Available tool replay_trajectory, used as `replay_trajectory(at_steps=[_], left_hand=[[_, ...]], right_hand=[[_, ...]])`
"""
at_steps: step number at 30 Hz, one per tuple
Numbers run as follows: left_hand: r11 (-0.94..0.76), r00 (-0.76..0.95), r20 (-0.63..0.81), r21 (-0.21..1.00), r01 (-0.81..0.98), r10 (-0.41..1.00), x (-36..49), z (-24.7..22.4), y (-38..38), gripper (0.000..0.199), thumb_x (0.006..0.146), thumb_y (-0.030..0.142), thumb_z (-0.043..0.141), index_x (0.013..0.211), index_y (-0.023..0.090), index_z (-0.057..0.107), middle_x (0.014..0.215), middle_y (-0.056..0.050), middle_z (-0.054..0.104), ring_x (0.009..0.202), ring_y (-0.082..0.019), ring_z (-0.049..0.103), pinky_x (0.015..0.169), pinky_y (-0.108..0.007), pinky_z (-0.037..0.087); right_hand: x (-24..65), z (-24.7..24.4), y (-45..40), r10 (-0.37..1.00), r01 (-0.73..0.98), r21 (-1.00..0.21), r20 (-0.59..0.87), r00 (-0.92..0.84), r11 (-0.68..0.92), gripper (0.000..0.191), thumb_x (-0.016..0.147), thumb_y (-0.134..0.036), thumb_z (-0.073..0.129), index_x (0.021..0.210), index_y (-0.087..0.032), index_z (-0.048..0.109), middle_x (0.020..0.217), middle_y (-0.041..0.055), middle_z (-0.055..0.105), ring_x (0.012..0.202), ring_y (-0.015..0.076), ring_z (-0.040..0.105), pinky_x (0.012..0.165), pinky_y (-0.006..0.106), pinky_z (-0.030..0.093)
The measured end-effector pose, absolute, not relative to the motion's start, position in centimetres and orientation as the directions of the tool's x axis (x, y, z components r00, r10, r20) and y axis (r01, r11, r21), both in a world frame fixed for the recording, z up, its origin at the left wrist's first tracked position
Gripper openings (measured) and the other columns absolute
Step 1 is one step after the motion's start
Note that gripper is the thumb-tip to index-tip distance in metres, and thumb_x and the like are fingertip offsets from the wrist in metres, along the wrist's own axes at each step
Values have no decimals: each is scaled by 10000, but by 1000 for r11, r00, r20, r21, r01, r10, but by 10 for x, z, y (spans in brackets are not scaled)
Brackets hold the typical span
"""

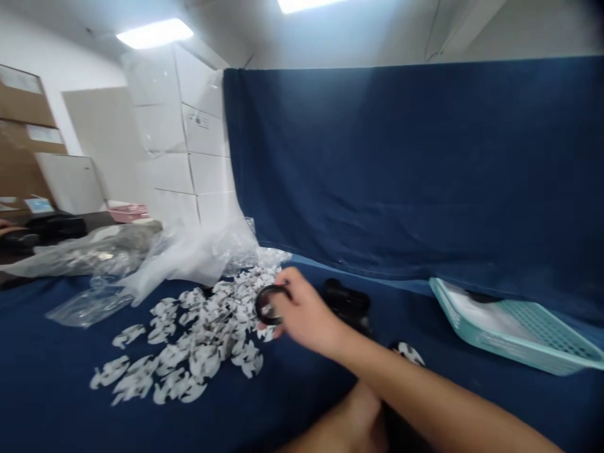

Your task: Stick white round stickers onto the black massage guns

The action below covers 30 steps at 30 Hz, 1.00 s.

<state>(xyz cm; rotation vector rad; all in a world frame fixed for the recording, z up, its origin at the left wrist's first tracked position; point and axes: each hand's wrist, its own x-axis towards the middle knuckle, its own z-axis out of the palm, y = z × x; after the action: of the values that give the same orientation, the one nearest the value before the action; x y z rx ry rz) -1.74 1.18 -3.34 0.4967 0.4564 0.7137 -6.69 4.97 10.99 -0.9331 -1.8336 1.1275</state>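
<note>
Nearest to us, our left forearm (325, 431) comes in over the near edge of the blue cloth surface (61, 390), and our right forearm (415, 393) passes across above our left hand (368, 402). Much of that hand is covered and blurred, so we cannot tell how its fingers stand or whether they hold anything. Just beyond it we see a round black-and-white piece (409, 353); whether the two touch, we cannot tell.

With our right hand (302, 308) we pinch a black ring (258, 308) by its right side, fingers bent around the rim. The ring's open middle lies to the left of our fingers, in front of the right side of a heap of white curved pieces (202, 340), which spreads over the left half of the surface.

Behind our right hand are black objects (346, 299), too blurred to name. Clear plastic bags (189, 258) lie toward the far left corner, and a mint-green basket (509, 352) sits toward the far right corner, with white material (481, 314) inside.
</note>
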Motion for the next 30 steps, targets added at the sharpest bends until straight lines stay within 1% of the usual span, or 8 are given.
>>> replay_trajectory(at_steps=[3, 7, 9, 13, 18, 23, 26, 30], left_hand=[[745, 734, -304, 540, -391, 607, -8, -28, 11, 557, 955, 591, 491, 991, 72, 688, 794, -108, 694, 681, -205, 664, 715, -352, 527], [763, 710, -372, 537, -360, 597, -13, -16, 11, 668, 875, 683, 547, 1052, 56, 693, 800, -125, 720, 671, -219, 684, 706, -323, 522], [758, 705, -380, 552, -347, 599, -16, -10, 10, 664, 866, 677, 570, 1070, 57, 691, 817, -130, 731, 665, -225, 693, 680, -304, 514], [743, 683, -400, 588, -320, 611, -16, -3, 9, 677, 879, 668, 564, 1122, 47, 681, 867, -139, 743, 681, -230, 711, 670, -287, 508], [725, 650, -408, 601, -337, 641, -15, -4, 11, 702, 866, 669, 592, 1171, 41, 665, 911, -144, 748, 701, -238, 715, 698, -302, 515], [743, 611, -480, 603, -292, 630, -13, -4, 12, 740, 868, 689, 565, 1183, 26, 662, 872, -148, 750, 658, -236, 711, 631, -273, 506], [743, 619, -470, 598, -301, 629, -12, -3, 12, 721, 878, 683, 556, 1150, 26, 673, 845, -141, 744, 643, -224, 703, 635, -270, 509], [743, 618, -479, 607, -280, 624, -10, -1, 11, 696, 881, 688, 547, 1121, 49, 682, 819, -136, 736, 628, -231, 703, 595, -271, 505]], right_hand=[[29, 110, 42, 962, 2, -994, 109, -252, 113, 124, 884, -325, 458, 953, -256, 382, 912, 24, 696, 682, 179, 710, 477, 244, 519], [141, 93, 32, 1000, -176, -984, 26, 14, 28, 249, 811, -369, 634, 984, -253, 497, 911, 21, 714, 592, 121, 623, 432, 183, 404], [180, 75, 27, 996, -243, -970, -17, 91, 5, 382, 778, -348, 693, 1122, -280, 541, 987, 27, 715, 626, 125, 615, 438, 188, 393], [219, 32, 17, 985, -390, -917, -131, 110, -79, 529, 775, -299, 684, 1276, -301, 516, 1068, 45, 706, 720, 146, 647, 525, 228, 454], [221, -7, 21, 968, -513, -836, -247, 32, -196, 438, 910, -437, 518, 1296, -234, 482, 973, 80, 723, 713, 177, 688, 585, 268, 482], [204, -10, 23, 984, -476, -873, -161, 70, -108, 501, 928, -433, 497, 1381, -224, 456, 1082, 89, 711, 784, 186, 693, 634, 283, 496], [189, 1, 7, 992, -398, -917, -27, 125, 25, 560, 859, -445, 666, 1371, -273, 516, 1331, 52, 619, 1122, 201, 618, 915, 304, 480], [170, 16, -20, 965, 46, -964, 262, 21, 261, 547, 881, -351, 664, 1403, -337, 499, 1495, 3, 474, 1398, 224, 384, 1201, 413, 235]])
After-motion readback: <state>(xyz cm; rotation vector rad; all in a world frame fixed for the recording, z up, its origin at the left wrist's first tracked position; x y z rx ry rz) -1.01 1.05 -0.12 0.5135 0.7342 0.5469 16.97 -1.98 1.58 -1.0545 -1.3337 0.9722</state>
